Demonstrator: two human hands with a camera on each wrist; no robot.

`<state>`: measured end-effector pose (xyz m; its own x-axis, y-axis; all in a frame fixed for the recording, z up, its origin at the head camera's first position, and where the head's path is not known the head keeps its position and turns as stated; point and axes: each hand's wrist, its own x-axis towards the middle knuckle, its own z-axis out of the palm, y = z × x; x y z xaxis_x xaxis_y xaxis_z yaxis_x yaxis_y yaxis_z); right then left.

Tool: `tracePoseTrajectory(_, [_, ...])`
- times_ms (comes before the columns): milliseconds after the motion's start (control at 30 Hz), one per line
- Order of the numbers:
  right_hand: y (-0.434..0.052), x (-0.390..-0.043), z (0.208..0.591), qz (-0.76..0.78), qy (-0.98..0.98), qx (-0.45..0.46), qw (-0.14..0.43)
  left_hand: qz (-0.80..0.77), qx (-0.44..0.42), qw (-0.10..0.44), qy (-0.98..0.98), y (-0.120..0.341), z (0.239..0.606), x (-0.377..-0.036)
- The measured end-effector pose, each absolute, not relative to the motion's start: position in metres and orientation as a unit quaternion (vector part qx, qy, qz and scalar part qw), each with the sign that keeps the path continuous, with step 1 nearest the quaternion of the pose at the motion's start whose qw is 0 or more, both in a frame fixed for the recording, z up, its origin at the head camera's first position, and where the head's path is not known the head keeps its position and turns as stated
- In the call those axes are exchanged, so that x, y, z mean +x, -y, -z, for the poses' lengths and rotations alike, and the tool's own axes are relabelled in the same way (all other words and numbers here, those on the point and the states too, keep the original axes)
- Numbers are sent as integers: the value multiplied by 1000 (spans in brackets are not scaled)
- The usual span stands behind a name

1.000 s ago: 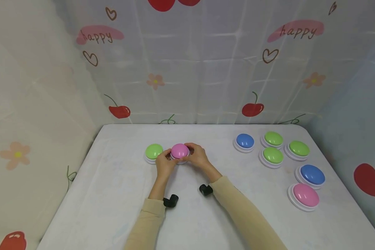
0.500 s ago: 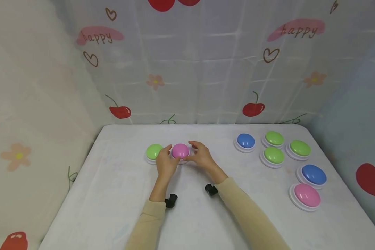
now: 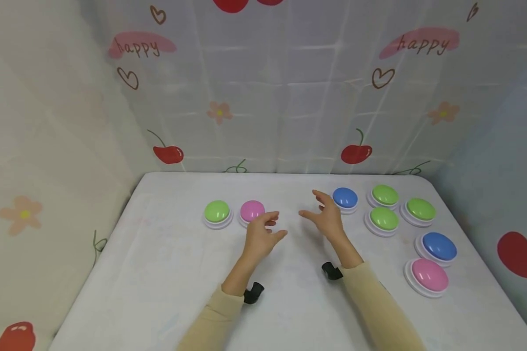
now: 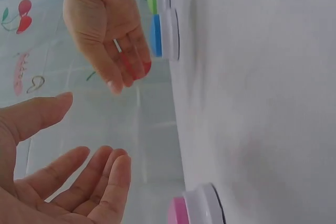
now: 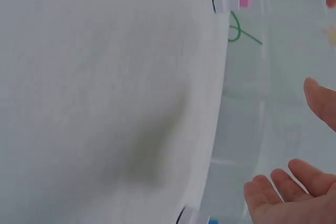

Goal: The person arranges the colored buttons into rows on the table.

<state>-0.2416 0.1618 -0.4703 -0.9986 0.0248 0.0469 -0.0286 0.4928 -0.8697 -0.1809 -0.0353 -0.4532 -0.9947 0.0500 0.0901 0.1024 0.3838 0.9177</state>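
The pink button (image 3: pixel 252 211), a glossy dome on a white base, sits at 11 o'clock of the spread, empty left hand (image 3: pixel 260 237), and the right hand (image 3: pixel 326 218) is spread too.

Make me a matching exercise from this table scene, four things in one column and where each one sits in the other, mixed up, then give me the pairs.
Things
1. left hand
2. right hand
3. lone green button
4. near pink button

Places
A. front right of the table, below a blue button
B. far left of the row, beside the far pink button
C. open, just before the far pink button
D. open, next to the far blue button

Pairs: 1-C, 2-D, 3-B, 4-A
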Motion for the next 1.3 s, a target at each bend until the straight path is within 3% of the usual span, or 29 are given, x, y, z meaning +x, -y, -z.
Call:
tracePoseTrajectory(333, [-227,-253,476,-458,873,-117,118,543,-110,-33,832,5,466,-165])
tracePoseTrajectory(567, [-245,-260,482,-485,856,-167,68,533,-122,-49,836,-4,476,-161])
tracePoseTrajectory(933, [-250,-271,491,-502,845,-181,23,526,-127,-26,840,-3,474,-160])
tracePoseTrajectory(1300, [-248,-271,493,-505,844,-179,29,524,-125,-24,842,-1,476,-162])
